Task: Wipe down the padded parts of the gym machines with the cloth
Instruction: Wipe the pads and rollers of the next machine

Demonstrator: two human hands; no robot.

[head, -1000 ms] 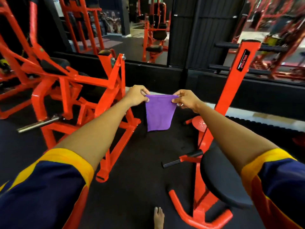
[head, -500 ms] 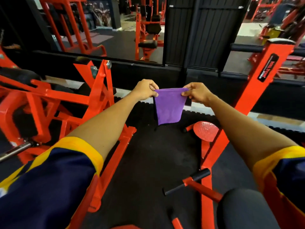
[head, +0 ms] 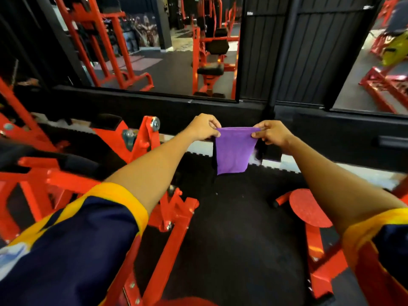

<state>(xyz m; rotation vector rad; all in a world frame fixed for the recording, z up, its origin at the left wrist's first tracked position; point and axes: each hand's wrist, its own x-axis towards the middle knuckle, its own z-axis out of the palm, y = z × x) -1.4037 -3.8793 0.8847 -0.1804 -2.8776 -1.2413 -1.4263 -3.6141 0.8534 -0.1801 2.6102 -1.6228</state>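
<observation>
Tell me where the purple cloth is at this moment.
In the head view, the purple cloth hangs at centre, its top corners pinched by the left hand and the right hand, above the black floor.

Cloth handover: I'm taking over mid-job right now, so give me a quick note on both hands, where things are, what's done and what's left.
Hands: the left hand pinches the top left corner of the cloth; the right hand pinches the top right.
The cloth hangs spread between them over the black floor, touching no machine.
An orange machine stands at the left; a black seat pad shows on another farther ahead.
Done: cloth is in hand; no wiping shows.
Left: every pad.
</observation>
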